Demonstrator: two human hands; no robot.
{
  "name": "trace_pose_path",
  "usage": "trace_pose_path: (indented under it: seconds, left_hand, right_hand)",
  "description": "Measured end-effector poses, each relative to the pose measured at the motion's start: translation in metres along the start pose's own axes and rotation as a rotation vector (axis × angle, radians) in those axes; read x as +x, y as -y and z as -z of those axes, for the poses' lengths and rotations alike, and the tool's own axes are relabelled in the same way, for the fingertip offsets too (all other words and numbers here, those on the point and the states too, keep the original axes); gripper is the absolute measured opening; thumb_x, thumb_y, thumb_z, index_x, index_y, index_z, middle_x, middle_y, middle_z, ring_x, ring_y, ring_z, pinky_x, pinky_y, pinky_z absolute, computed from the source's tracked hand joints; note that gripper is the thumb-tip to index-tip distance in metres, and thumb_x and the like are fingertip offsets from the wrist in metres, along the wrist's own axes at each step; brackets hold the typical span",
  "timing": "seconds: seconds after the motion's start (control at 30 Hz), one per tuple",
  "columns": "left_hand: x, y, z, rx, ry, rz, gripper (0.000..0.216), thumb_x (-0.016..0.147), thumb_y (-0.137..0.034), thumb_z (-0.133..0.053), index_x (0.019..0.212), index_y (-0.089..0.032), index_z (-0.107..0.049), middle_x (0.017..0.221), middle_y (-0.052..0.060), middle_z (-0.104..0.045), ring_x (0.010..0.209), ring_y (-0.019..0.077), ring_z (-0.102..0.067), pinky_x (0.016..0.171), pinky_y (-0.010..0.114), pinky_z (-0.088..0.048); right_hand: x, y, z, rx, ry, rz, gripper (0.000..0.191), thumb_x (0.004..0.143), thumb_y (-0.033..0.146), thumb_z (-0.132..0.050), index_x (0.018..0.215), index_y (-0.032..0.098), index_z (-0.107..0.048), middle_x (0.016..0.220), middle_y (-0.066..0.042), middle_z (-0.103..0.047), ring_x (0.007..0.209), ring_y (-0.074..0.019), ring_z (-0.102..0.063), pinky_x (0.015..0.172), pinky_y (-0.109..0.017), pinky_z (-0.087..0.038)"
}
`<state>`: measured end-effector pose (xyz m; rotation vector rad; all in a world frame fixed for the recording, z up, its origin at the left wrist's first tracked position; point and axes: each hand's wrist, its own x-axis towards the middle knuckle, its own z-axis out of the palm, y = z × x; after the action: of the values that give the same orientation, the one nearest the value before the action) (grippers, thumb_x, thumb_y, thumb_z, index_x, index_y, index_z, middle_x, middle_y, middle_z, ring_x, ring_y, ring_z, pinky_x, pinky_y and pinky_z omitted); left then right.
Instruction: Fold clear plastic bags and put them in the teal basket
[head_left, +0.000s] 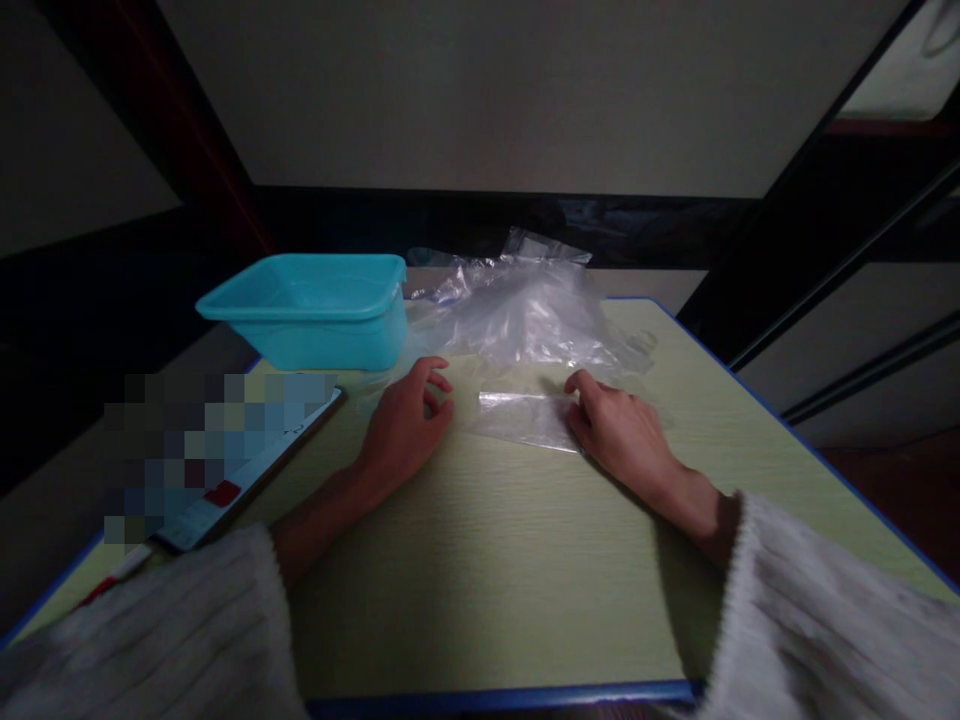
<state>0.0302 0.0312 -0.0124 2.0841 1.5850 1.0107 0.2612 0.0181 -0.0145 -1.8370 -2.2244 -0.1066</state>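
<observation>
The flat clear bag [521, 422], long axis roughly nine-to-three, lies at nine o'clock from the nearer right hand [624, 430], whose grip I cannot tell, and three from the empty, loosely curved left hand [405, 418].

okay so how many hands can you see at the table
2: the left hand, nearer the camera than the turquoise tub, and the right hand, by the flat clear plastic. No other hands show.

Clear plastic bags [536, 320] lie mid-frame. The left hand [405, 420] and right hand [622, 428] curl lower down; a turquoise basin [322, 338] stands left of centre.
</observation>
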Motion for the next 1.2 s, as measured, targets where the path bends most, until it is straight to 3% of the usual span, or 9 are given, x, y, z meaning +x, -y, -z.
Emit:
trace_pose_path:
  seconds: [0.17, 0.27, 0.43, 0.53, 0.63, 0.9, 1.1, 1.2]
  left_hand:
    - [-0.010, -0.004, -0.003, 0.075, -0.013, -0.131, 0.032, 0.075, -0.011, -0.047, 0.106, -0.018, -0.047, 0.093, 0.003, -0.062, 0.067, 0.0126, -0.057, 0.057, 0.022, -0.044]
    - [-0.018, -0.008, -0.004, 0.045, 0.032, -0.227, 0.029, 0.077, -0.010, -0.045, 0.105, -0.019, -0.048, 0.093, 0.003, -0.062, 0.074, 0.0138, -0.060, 0.065, 0.025, -0.047]
    - [-0.030, -0.018, -0.005, 0.025, 0.220, -0.451, 0.030, 0.083, -0.014, -0.044, 0.113, -0.018, -0.047, 0.106, 0.007, -0.060, 0.098, 0.0184, -0.057, 0.085, 0.030, -0.046]
    - [-0.032, -0.023, -0.004, 0.085, 0.379, -0.524, 0.037, 0.086, -0.018, -0.044, 0.123, -0.017, -0.042, 0.119, 0.010, -0.054, 0.112, 0.0212, -0.049, 0.095, 0.035, -0.040]
    - [-0.032, -0.022, -0.005, 0.145, 0.441, -0.553, 0.041, 0.087, -0.022, -0.044, 0.127, -0.014, -0.039, 0.121, 0.012, -0.053, 0.112, 0.0234, -0.046, 0.096, 0.039, -0.037]
    - [-0.027, -0.018, -0.005, 0.215, 0.414, -0.558, 0.038, 0.089, -0.023, -0.043, 0.125, -0.014, -0.041, 0.116, 0.012, -0.056, 0.107, 0.0236, -0.049, 0.093, 0.041, -0.038]
    - [-0.018, -0.009, -0.002, 0.328, 0.321, -0.563, 0.035, 0.088, -0.022, -0.043, 0.121, -0.011, -0.046, 0.113, 0.013, -0.059, 0.104, 0.0250, -0.052, 0.095, 0.047, -0.035]
    - [-0.017, -0.007, -0.002, 0.343, 0.271, -0.559, 0.035, 0.087, -0.022, -0.044, 0.119, -0.008, -0.048, 0.112, 0.015, -0.060, 0.105, 0.0257, -0.052, 0.098, 0.050, -0.032]
  right_hand:
    - [-0.004, 0.005, 0.003, 0.047, 0.004, 0.034, 0.031, 0.070, 0.011, -0.044, 0.098, 0.017, -0.053, 0.078, -0.008, -0.066, 0.054, -0.0176, -0.053, 0.048, -0.027, -0.022]
    - [0.000, -0.003, 0.007, 0.165, -0.020, 0.055, 0.030, 0.065, 0.010, -0.044, 0.093, 0.017, -0.050, 0.068, -0.003, -0.061, 0.055, -0.0161, -0.051, 0.049, -0.026, -0.029]
    - [0.010, -0.029, 0.013, 0.614, -0.123, 0.024, 0.018, 0.065, 0.015, -0.044, 0.082, 0.019, -0.047, 0.069, -0.003, -0.057, 0.061, -0.0162, -0.054, 0.054, -0.027, -0.042]
    - [0.011, -0.035, 0.012, 0.713, -0.073, 0.039, 0.019, 0.064, 0.014, -0.044, 0.082, 0.020, -0.048, 0.074, -0.005, -0.060, 0.068, -0.0178, -0.058, 0.058, -0.028, -0.045]
    - [0.011, -0.034, 0.009, 0.731, -0.013, 0.082, 0.026, 0.059, 0.009, -0.041, 0.082, 0.019, -0.048, 0.074, -0.005, -0.061, 0.070, -0.0178, -0.059, 0.059, -0.029, -0.046]
    - [0.010, -0.031, 0.008, 0.759, 0.081, 0.134, 0.030, 0.056, 0.005, -0.037, 0.081, 0.019, -0.047, 0.071, -0.003, -0.061, 0.066, -0.0157, -0.058, 0.057, -0.027, -0.044]
    - [0.002, -0.018, 0.015, 0.909, 0.292, 0.256, 0.024, 0.066, 0.004, -0.039, 0.085, 0.018, -0.046, 0.072, -0.001, -0.060, 0.067, -0.0134, -0.058, 0.061, -0.027, -0.045]
    - [-0.001, -0.012, 0.019, 0.870, 0.330, 0.350, 0.015, 0.075, 0.008, -0.044, 0.085, 0.017, -0.051, 0.077, -0.003, -0.061, 0.068, -0.0128, -0.057, 0.060, -0.026, -0.046]
